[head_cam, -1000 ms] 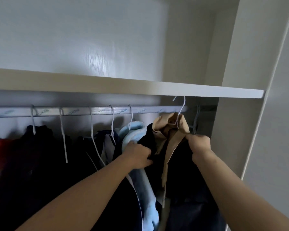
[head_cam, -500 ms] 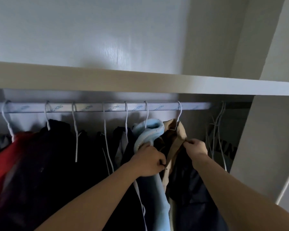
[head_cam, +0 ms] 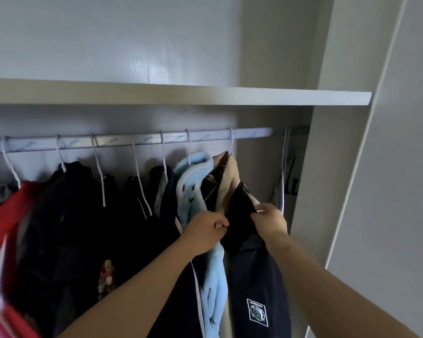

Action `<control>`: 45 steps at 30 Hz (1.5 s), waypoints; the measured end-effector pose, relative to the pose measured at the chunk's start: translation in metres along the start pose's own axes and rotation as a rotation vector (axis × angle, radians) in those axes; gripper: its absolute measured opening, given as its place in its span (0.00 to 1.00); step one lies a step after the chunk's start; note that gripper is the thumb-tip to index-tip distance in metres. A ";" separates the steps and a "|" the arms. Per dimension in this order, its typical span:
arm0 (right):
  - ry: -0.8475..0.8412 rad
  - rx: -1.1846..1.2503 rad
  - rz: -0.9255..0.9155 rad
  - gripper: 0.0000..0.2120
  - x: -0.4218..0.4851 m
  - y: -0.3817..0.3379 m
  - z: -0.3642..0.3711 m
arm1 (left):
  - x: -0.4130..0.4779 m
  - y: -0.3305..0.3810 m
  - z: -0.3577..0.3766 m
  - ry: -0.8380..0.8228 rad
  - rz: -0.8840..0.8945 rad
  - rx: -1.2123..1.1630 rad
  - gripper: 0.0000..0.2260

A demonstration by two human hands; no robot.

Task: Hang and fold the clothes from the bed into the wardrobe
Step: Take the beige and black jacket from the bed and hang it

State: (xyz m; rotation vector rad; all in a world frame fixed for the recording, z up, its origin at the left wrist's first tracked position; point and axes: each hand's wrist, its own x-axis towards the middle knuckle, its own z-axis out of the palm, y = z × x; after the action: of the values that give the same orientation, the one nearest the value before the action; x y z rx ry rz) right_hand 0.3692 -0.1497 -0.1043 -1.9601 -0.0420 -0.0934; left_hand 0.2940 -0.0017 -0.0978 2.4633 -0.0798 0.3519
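- The dark jacket (head_cam: 254, 276) hangs inside the wardrobe (head_cam: 327, 179), the last garment at the right end of the row, on a white hanger (head_cam: 231, 142) hooked over the rail (head_cam: 122, 142).
- Its tan lining (head_cam: 231, 176) shows at the collar, and a white square badge (head_cam: 257, 312) sits low on the front.
- The left hand (head_cam: 205, 231) has its fingers curled in, pinching the jacket's dark edge at the left – just beside a light blue fleece (head_cam: 193, 189) on the next hanger.
- The right hand (head_cam: 270, 222) pinches the same dark cloth at the right, thumb against fingertips; the two hands are near each other, with a fold of fabric held between them.
- Further left on the rail hang several dark clothes (head_cam: 71, 215), and a red garment (head_cam: 7, 211) at the far left, blurred.
- Right of the jacket, two bare white hangers (head_cam: 284, 172) hang by the wardrobe's side panel.
- A pale shelf (head_cam: 181, 95) runs above the rail.
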 end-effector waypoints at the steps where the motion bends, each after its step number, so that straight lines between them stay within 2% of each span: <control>1: -0.002 0.010 0.001 0.14 -0.011 0.004 -0.007 | -0.010 0.007 0.006 0.000 -0.027 -0.025 0.09; 7: -0.069 0.170 0.060 0.11 -0.082 0.042 -0.044 | -0.076 0.047 0.040 0.051 -0.204 -0.215 0.08; 13: -0.154 0.216 0.204 0.04 -0.168 0.096 -0.092 | -0.152 0.092 0.088 0.085 -0.315 -0.346 0.06; 20: -0.240 0.164 0.387 0.05 -0.277 0.165 -0.154 | -0.262 0.138 0.160 -0.004 -0.535 -0.460 0.08; 24: -0.246 0.166 0.549 0.07 -0.335 0.201 -0.179 | -0.314 0.154 0.193 -0.116 -0.625 -0.522 0.09; 31: -0.123 0.295 0.696 0.05 -0.404 0.247 -0.201 | -0.360 0.170 0.234 -0.250 -0.718 -0.600 0.07; 35: -0.038 0.322 0.805 0.06 -0.448 0.267 -0.205 | -0.389 0.170 0.250 -0.362 -0.711 -0.593 0.06; 42: 0.221 0.421 1.019 0.05 -0.557 0.300 -0.204 | -0.457 0.173 0.279 -0.692 -0.646 -0.479 0.09; 45: 0.366 0.477 1.073 0.05 -0.604 0.310 -0.205 | -0.489 0.181 0.291 -0.844 -0.582 -0.418 0.07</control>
State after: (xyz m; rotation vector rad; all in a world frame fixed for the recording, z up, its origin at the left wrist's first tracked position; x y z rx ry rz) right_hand -0.2193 -0.4491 -0.3636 -1.2564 1.1075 0.2457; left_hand -0.1354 -0.3361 -0.3438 1.9389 0.1904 -0.8680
